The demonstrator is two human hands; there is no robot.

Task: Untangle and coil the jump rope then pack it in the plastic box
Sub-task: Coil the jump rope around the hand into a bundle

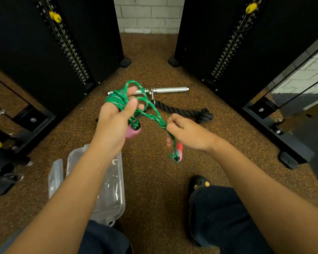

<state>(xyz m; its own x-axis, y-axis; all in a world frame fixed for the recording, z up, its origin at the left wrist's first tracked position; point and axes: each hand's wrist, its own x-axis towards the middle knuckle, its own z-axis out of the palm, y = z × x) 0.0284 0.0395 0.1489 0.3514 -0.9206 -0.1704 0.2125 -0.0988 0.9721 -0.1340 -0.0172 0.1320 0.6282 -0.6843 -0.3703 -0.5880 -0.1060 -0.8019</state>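
- While the speckled brown floor (151,173) fills the middle of the view, a dark weight-stack column (50,43) stands at far left, its yellow pin (55,17) up high.
- Down at lower left lies the clear plastic box (116,197), open and on the floor, partly hidden under the left forearm, with its loose lid (55,176) just beside it on the left.
- Left hand (114,123) is up above the box, fingers (131,91) spread through a bunch of coils; the green jump rope (121,99) is wound around them.
- One pink handle (133,132) hangs just under that hand.
- From the coils, a doubled strand runs down and right to the right hand (187,133).
- Right hand's fingers are pinched tight on that strand, and the second handle (179,152), red and pink, dangles just below it, a little blurred.
- Beyond the hands, a metal bar (171,89) and a thick black rope (187,112) rest on the floor.
- At lower right, a dark trouser leg (224,213) and a black shoe (198,183).
- Far right, the second weight-stack column (233,43).
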